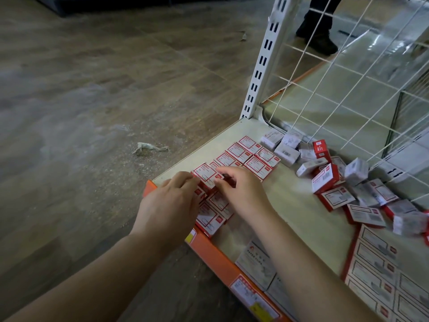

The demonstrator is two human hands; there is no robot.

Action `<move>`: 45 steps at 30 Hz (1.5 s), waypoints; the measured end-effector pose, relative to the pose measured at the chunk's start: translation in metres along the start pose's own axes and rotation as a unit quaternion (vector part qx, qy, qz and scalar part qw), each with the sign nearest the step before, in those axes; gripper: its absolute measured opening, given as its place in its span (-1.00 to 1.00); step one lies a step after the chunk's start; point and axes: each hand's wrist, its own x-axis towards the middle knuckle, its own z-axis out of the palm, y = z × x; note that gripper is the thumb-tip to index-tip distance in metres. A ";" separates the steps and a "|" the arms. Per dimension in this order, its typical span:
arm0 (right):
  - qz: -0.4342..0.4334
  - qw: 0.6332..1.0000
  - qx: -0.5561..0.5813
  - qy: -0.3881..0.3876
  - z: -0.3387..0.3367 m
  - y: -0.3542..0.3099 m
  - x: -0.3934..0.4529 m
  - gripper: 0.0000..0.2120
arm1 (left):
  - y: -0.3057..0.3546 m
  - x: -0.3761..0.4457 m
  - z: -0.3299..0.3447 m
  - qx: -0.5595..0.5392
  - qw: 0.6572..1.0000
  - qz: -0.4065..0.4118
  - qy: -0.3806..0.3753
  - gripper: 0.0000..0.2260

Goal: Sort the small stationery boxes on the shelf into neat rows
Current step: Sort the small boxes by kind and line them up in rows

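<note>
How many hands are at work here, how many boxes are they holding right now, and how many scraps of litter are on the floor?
Hands: 2, the left hand and the right hand
Held box, pinched between both hands: 1
Litter scraps on the floor: 2, one near the shelf corner, one farther off
Total: 5

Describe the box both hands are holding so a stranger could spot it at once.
Start at the white slotted upright at the shelf's corner and follow the flat red-and-white rows toward the orange front edge. The held box sits skewed above them, pinched between left hand and right hand.
</note>
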 end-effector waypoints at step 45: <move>-0.024 0.999 0.005 -0.037 -0.002 -0.005 -0.003 -0.65 | 0.009 -0.001 -0.004 0.042 0.998 -0.010 -0.042 -0.65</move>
